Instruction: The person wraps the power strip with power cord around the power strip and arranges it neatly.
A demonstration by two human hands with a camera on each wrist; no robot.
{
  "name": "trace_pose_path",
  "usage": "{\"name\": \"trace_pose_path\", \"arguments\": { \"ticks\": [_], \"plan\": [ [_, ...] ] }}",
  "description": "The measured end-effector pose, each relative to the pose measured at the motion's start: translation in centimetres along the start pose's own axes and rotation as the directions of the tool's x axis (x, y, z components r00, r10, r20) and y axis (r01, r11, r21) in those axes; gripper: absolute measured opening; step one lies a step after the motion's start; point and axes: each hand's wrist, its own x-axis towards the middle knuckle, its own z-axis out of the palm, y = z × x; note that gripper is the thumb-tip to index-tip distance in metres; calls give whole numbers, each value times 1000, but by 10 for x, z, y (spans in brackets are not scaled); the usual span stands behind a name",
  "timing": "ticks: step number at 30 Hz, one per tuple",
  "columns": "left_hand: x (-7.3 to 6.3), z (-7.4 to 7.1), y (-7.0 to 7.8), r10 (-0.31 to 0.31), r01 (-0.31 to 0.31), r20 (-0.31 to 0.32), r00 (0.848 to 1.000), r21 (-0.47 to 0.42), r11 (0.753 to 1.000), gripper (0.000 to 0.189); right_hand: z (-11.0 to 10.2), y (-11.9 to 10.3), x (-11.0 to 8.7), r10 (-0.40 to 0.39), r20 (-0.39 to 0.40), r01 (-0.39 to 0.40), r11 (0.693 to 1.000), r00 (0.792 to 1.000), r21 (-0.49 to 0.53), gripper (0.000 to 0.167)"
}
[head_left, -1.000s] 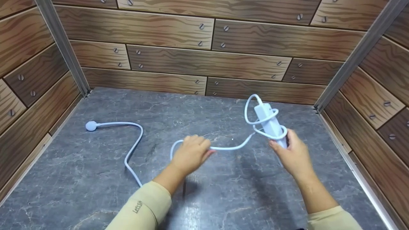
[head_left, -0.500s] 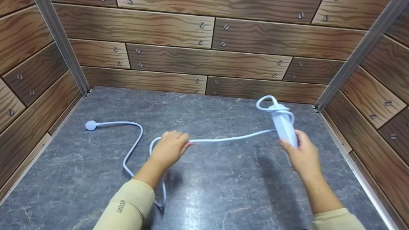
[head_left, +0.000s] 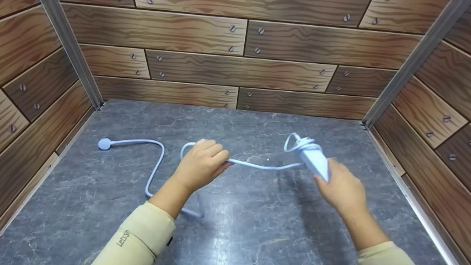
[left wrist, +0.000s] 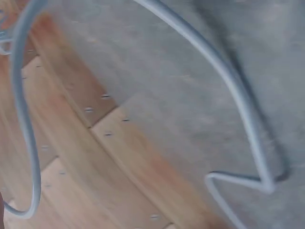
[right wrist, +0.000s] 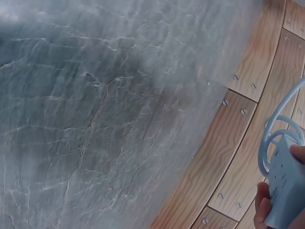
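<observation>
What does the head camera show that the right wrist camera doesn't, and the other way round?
Only the head view shows the left hand holding the cord, its round end on the grey marbled surface, and the pale sleeves.

Only the right wrist view shows small dark slots in the face of the power strip.

Both share the right hand gripping the power strip, cord looped at its far end, the grey marbled surface and the wood-patterned wall.

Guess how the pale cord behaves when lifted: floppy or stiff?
Probably flexible: the pale cord coils round one end of the power strip. Likely a bit springy rather than limp, since a loop stands out past that end. The round plug may lag at first, since slack bends lie between it and the left hand.
</observation>
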Motion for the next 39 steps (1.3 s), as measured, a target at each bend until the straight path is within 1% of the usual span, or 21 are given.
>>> {"name": "trace_pose_path", "arguments": {
  "ticks": [3,5,7,9,11,13,15,17,19,21,25,27,28,29,30,31,32,34,35,37,39],
  "plan": [
    [17,-8,3,66,-66,-24,998,-25,998,22,5,-5,-1,-57,19,58,997,998,-56,51],
    [26,-12,3,92,-93,-24,995,-32,995,22,8,-9,-3,-108,26,110,988,994,-103,51],
    [34,-15,3,108,-108,-22,994,-28,994,22,12,-13,-4,-177,27,179,971,984,-155,51],
    [39,-15,1,113,-113,-16,993,-21,993,21,15,-18,-6,-253,18,251,944,967,-216,54],
    [44,-16,-1,106,-106,-1,994,-17,994,19,18,-23,-7,-322,10,313,912,947,-266,57],
    [48,-15,-2,95,-94,12,995,-19,995,18,20,-28,-7,-387,0,368,877,922,-308,59],
    [51,-15,-3,83,-82,25,996,-27,996,18,21,-33,-8,-450,-6,421,840,893,-342,60],
    [55,-15,-4,75,-73,37,997,-34,997,19,21,-37,-8,-516,-6,477,796,857,-372,58],
    [58,-14,-5,63,-61,47,997,-38,997,20,21,-42,-8,-583,4,536,745,812,-397,54],
    [59,-14,-6,41,-39,57,998,-39,998,21,20,-46,-8,-650,12,597,691,760,-408,49],
    [58,-12,-12,-38,42,87,995,-36,998,21,18,-53,-6,-771,-3,708,586,637,-395,42],
    [55,-12,-16,-90,94,114,989,-30,995,21,17,-57,-5,-816,-17,751,539,577,-381,37],
    [53,-11,-17,-118,123,130,984,-27,992,20,16,-59,-5,-834,-20,768,518,552,-377,34],
    [51,-10,-19,-145,149,146,979,-21,989,21,16,-61,-5,-848,-23,785,499,529,-366,33],
    [48,-9,-20,-168,173,160,973,-16,985,21,15,-62,-5,-859,-21,800,485,512,-354,33],
    [46,-8,-21,-190,195,176,966,-11,981,22,13,-63,-6,-867,-16,814,475,499,-336,33],
    [45,-7,-22,-209,215,187,960,-13,977,23,12,-64,-7,-871,-11,825,470,492,-315,36],
    [41,-4,-24,-241,250,207,948,-18,968,24,9,-64,-8,-876,-10,847,469,483,-250,42],
    [40,-2,-25,-254,264,215,943,-17,964,24,7,-65,-9,-875,-12,854,475,484,-210,47],
    [36,1,-27,-283,296,225,932,-25,955,25,3,-65,-10,-869,-26,861,492,493,-128,55],
    [33,4,-29,-319,334,232,919,-31,942,24,0,-66,-11,-859,-58,859,511,509,-41,60]
  ]
}}
